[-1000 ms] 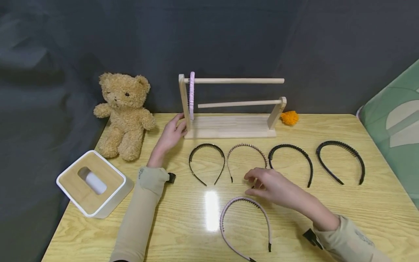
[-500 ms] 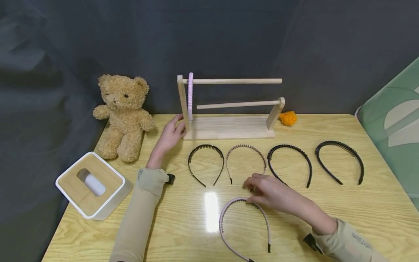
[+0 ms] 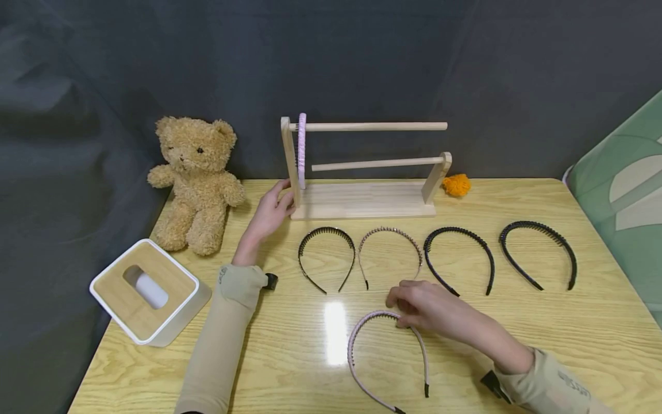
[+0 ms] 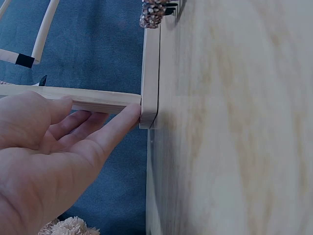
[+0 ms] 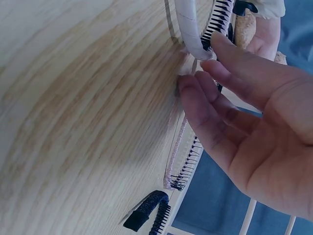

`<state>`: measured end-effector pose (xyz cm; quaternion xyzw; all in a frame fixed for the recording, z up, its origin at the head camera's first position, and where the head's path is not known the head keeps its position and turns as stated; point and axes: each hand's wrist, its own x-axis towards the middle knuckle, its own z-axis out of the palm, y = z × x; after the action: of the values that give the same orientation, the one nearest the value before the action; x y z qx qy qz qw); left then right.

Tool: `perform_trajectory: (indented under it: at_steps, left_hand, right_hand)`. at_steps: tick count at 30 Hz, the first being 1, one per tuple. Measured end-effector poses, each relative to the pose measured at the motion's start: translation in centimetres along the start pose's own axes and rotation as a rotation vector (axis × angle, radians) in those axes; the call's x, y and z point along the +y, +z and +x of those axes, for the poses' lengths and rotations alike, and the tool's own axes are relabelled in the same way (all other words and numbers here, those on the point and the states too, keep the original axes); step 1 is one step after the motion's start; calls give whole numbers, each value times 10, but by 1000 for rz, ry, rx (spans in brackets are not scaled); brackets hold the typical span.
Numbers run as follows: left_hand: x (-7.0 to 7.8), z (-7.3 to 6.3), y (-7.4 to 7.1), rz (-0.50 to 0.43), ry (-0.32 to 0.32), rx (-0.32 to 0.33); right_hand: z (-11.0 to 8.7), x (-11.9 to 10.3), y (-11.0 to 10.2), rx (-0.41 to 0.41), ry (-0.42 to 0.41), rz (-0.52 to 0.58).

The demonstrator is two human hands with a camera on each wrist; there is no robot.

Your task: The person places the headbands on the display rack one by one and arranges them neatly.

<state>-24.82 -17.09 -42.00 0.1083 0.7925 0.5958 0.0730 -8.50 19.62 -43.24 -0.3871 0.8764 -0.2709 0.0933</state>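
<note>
My left hand [image 3: 270,213] touches the left post of a wooden rack [image 3: 362,201], its fingers fairly straight; in the left wrist view the fingertips rest against the post [image 4: 112,98] near the base. A lilac headband [image 3: 302,152] hangs on the rack's upper bar, by that post. My right hand [image 3: 429,307] is at the top arc of a pale pink headband [image 3: 353,368] lying on the table. In the right wrist view its thumb and index finger pinch the band [image 5: 188,24] beside its comb teeth, the other fingers curled near the tabletop.
A row of headbands lies before the rack: a thin black one [image 3: 327,230], a beaded one [image 3: 390,230] and two thicker black ones, one far right [image 3: 538,227]. A teddy bear [image 3: 199,178] and a tissue box [image 3: 147,293] stand left; an orange pompom [image 3: 457,186] lies right.
My right hand has moved slightly toward the near side of the table, onto the pale pink headband's arc. The left hand stays at the rack post, and the headbands lie as before.
</note>
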Motion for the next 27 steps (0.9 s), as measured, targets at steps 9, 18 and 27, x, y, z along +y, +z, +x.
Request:
perform_trajectory:
  at_steps: [9,18,27]
  left_hand:
    - [0,0,0,1,2,-5]
    - [-1,1,-1,5,2,-5]
    - [1,-1,0,-3,16,-2]
  right_hand:
    - [4,-31,-15,-85,106,-7]
    - [3,-28,-13,-61,98,1]
    - [1,-28,-15,0,81,-41]
